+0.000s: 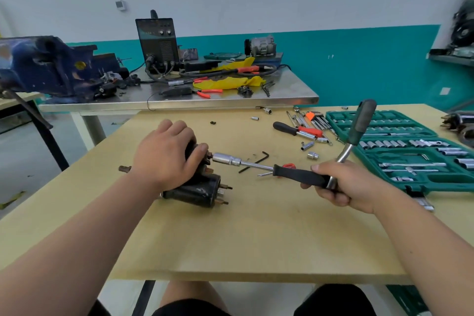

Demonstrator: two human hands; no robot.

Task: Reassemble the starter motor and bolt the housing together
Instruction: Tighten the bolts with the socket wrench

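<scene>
The starter motor (200, 187) lies on its side near the middle of the wooden bench (256, 238). It is a scuffed black body, with coppery studs sticking out of the end that faces right. The left hand (164, 154) lies over the top of it, its grip curled around the upper housing, likely to stop the motor rolling under torque.

To the motor's right, the right hand (343, 185) has its grip wrapped around the rear of a black-handled socket driver (300, 174). The driver is held level so that its socket (225, 159) meets a fastener on the motor's end. A ratchet handle (361, 120) rises from that fist, seemingly for leverage.

Just behind the driver lies a hex key (264, 155). Further right of the motor sits an open green socket case (436, 185). Well beyond the motor, a steel bench (179, 102) carries a blue vise (51, 67) and a welder (157, 43).
</scene>
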